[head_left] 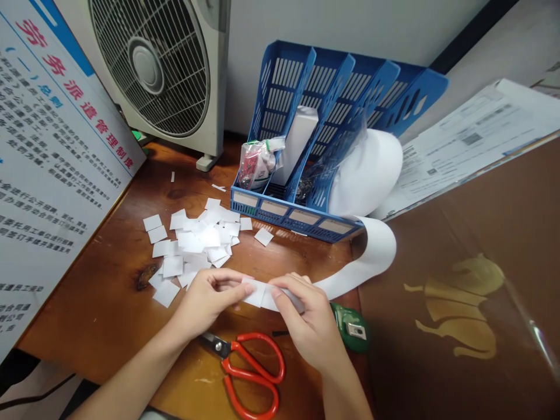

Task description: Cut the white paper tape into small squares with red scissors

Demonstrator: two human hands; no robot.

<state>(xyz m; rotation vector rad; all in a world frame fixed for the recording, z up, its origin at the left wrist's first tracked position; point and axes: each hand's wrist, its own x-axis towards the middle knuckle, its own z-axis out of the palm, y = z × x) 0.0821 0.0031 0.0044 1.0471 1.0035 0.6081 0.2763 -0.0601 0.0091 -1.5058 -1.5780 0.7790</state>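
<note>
Both my hands pinch the free end of a white paper strip (350,274) just above the wooden desk (100,315). My left hand (210,300) grips the very end of the strip with thumb and fingers closed. My right hand (306,318) holds the strip a little further along, fingers folded over it. The strip curves back to a large white paper roll (370,172) leaning in the blue file rack (324,116). A pile of several small white paper squares (196,242) lies beyond my left hand.
Red-handled scissors (249,367) lie on the desk below my hands. A green stapler-like tool (352,328) sits by my right wrist. A fan (161,64) stands at the back, a printed board (48,163) leans at left, and documents (472,140) lie at right.
</note>
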